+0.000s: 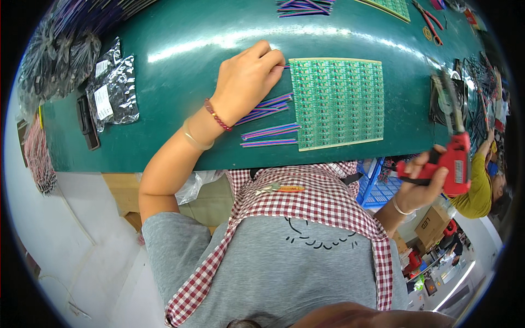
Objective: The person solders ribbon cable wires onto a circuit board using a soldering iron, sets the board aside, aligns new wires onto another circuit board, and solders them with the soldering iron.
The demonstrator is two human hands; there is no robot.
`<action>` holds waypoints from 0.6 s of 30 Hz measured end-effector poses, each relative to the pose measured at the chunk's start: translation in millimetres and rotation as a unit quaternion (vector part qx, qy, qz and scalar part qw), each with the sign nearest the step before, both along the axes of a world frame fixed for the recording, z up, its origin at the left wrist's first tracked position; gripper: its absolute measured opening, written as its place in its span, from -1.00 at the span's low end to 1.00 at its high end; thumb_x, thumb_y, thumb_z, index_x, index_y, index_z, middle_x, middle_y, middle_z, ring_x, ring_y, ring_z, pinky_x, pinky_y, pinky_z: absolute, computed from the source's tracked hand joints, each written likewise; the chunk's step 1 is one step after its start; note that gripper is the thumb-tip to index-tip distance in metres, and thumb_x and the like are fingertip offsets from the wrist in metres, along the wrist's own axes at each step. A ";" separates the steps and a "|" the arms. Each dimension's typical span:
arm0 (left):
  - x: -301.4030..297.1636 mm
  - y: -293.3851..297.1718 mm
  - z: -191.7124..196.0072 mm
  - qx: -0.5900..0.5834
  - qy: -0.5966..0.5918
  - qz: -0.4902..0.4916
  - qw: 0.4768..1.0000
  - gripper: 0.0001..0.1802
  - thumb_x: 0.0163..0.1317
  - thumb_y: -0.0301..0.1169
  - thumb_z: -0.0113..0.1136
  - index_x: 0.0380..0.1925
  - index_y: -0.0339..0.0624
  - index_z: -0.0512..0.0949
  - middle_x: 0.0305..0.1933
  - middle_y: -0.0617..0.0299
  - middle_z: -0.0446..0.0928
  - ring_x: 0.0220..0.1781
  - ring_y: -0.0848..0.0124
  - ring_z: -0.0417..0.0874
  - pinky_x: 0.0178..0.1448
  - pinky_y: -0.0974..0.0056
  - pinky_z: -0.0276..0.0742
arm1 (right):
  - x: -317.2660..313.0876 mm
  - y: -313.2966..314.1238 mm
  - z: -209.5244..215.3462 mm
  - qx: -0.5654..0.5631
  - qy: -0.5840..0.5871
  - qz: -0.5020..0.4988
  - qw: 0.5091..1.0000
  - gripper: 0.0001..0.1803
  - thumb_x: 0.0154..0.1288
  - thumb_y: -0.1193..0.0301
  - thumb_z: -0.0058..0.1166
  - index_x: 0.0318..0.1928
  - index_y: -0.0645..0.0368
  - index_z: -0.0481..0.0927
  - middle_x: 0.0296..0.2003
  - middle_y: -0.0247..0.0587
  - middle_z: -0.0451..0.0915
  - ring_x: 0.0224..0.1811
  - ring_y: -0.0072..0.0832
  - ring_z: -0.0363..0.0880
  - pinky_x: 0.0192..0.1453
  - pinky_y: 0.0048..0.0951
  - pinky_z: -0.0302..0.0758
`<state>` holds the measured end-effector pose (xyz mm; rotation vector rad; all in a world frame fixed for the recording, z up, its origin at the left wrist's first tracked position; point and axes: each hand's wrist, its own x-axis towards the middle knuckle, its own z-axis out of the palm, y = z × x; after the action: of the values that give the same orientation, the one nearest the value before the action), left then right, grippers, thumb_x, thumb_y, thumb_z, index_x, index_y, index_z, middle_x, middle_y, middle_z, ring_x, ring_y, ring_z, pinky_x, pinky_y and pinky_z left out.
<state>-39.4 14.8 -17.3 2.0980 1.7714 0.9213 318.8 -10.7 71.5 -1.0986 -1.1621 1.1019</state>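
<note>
my left hand (249, 76) rests on the green table (180, 49), fingers curled together and pinched on the end of a thin coloured wire (285, 66), right at the left edge of the green circuit board panel (336, 101). the panel lies flat in front of me, a little right of the hand. just near of my hand, more bundles of coloured wires (268, 109) lie in short rows beside the panel's left edge, some touching it.

my right hand (418, 183) is off the near edge of the table, to the right, clamped around the grip of a red tool (456, 161) whose dark tip points up and away from me. it is well apart from the panel.

on the far left of the table sit shiny plastic bags with white labels (112, 93), and a dark flat object (87, 123) lies beside them. at the far edge lie another bunch of coloured wires (303, 6), a second green panel (394, 6) and red-handled pliers (429, 22). another person in a yellow sleeve (478, 186) is at the far right. i wear a red checked apron (322, 202) over a grey shirt.
</note>
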 end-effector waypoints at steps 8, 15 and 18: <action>-0.9 4.8 1.8 -0.038 0.028 -0.001 0.999 -0.95 0.20 -0.40 0.25 -0.36 -0.07 0.58 -0.32 0.18 0.51 -0.36 0.12 0.62 -0.31 0.11 0.54 | 121.6 12.9 32.1 0.131 -0.002 -0.265 0.955 -0.50 0.52 0.16 -0.04 0.21 0.34 0.37 -0.24 -0.09 0.55 -0.44 -0.56 0.44 -0.22 -0.48 0.49; -6.6 3.4 -0.2 0.004 0.020 -0.012 1.000 -0.93 0.11 -0.54 0.29 -0.41 -0.17 0.58 -0.38 0.20 0.50 -0.35 0.21 0.57 -0.26 0.18 0.49 | 142.8 47.8 -5.0 0.196 0.000 -0.325 0.925 -0.64 0.43 0.26 0.13 0.02 0.32 0.53 -0.45 -0.19 0.58 -0.62 -0.59 0.41 -0.48 -0.49 0.46; -7.7 2.3 -4.2 0.013 0.054 -0.022 0.998 -0.91 0.08 -0.52 0.30 -0.41 -0.14 0.58 -0.37 0.23 0.50 -0.28 0.23 0.54 -0.19 0.18 0.42 | 162.3 83.3 -32.7 -0.024 -0.076 -0.342 0.936 -0.80 0.29 0.35 0.28 -0.26 0.21 0.57 -0.61 -0.29 0.52 -0.74 -0.58 0.38 -0.65 -0.52 0.35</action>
<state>-47.1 17.1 -21.6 2.2332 1.7654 0.8390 481.1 72.6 38.8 -1.4951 -0.7632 0.5064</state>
